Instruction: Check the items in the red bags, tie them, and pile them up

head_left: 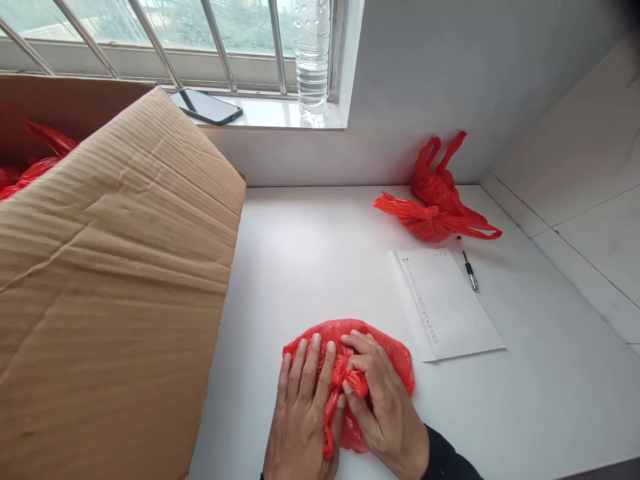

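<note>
A crumpled red plastic bag [390,357] lies on the white table [310,267] near its front edge. My left hand [300,413] rests flat on the bag's left side with fingers stretched out. My right hand [385,407] sits on the bag's right side, its thumb and fingers pinching a twisted strip of the red plastic in the middle.
A large cardboard box [110,280] with red bags inside fills the left. Two tied red bags [435,207] lie at the back right, beside a white paper sheet [445,303] and a pen [470,272]. A phone [207,107] and a water bottle [313,53] sit on the windowsill.
</note>
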`<control>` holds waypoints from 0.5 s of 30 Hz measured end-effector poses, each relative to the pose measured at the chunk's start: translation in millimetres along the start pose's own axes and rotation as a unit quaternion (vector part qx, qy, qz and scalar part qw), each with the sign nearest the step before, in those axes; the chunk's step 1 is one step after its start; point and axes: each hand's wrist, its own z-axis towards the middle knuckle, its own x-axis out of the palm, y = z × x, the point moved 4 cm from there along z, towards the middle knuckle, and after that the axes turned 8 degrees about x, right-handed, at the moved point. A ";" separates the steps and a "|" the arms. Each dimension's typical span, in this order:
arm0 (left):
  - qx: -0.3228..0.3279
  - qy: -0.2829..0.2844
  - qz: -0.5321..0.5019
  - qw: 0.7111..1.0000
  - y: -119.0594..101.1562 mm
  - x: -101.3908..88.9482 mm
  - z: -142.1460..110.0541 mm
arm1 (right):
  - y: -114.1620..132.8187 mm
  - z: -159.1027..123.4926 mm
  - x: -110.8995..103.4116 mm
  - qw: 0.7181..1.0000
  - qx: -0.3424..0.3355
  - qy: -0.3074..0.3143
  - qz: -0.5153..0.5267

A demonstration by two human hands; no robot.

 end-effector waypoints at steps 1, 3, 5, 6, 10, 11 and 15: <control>0.002 0.001 0.003 1.000 -0.4 0.3 0.6 | -0.1 0.1 1.6 1.000 -0.003 -0.001 -0.008; 0.007 0.002 0.005 1.000 -0.8 0.5 1.4 | 0.5 0.8 3.1 1.000 0.002 0.006 -0.018; 0.009 0.005 0.004 1.000 -0.9 0.5 1.7 | 1.6 1.8 2.8 1.000 0.013 0.012 -0.018; 0.008 0.008 0.004 1.000 -0.8 0.7 1.7 | 2.0 2.2 2.4 1.000 0.018 0.013 -0.015; -0.009 0.012 -0.004 1.000 -0.9 -0.7 0.2 | 0.8 2.8 -0.3 0.999 0.030 0.006 0.019; -0.016 0.012 -0.012 1.000 -1.1 -1.5 -0.8 | -0.4 2.6 -0.8 0.999 0.039 0.005 0.032; -0.083 -0.009 -0.083 0.993 -1.4 -6.1 -8.8 | -6.5 -1.9 -6.3 0.991 0.087 -0.011 0.100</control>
